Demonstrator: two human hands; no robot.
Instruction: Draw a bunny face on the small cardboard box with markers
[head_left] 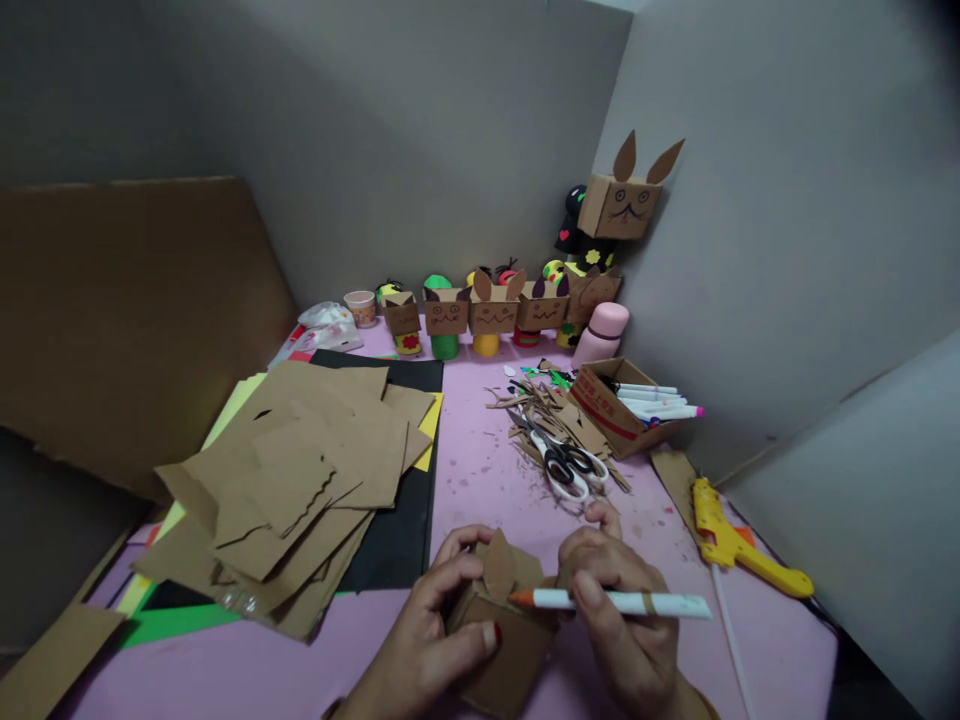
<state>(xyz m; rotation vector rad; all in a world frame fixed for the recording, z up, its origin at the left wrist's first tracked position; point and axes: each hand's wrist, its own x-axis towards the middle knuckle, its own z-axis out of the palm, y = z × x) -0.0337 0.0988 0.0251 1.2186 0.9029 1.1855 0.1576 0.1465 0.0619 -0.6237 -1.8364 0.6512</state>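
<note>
My left hand (442, 630) is closed around a small cardboard box (506, 655) at the front of the table, with its thumb on the near face. A pointed cardboard ear (499, 567) stands up from the top of this box. In my right hand (626, 610) is a white marker with an orange tip (555, 598), pinched between thumb and fingers and lying nearly level. Its orange end points left, right by the base of the ear; whether it touches the cardboard I cannot tell. Part of the box's right side is hidden behind my right fingers.
Cardboard sheets (300, 470) are piled at left. Scissors (562, 460) lie among cardboard scraps (555, 405), near a box of markers (611, 410) and a pink bottle (602, 335). A yellow glue gun (739, 550) lies at right. Several cardboard animal heads (495, 312) line the back.
</note>
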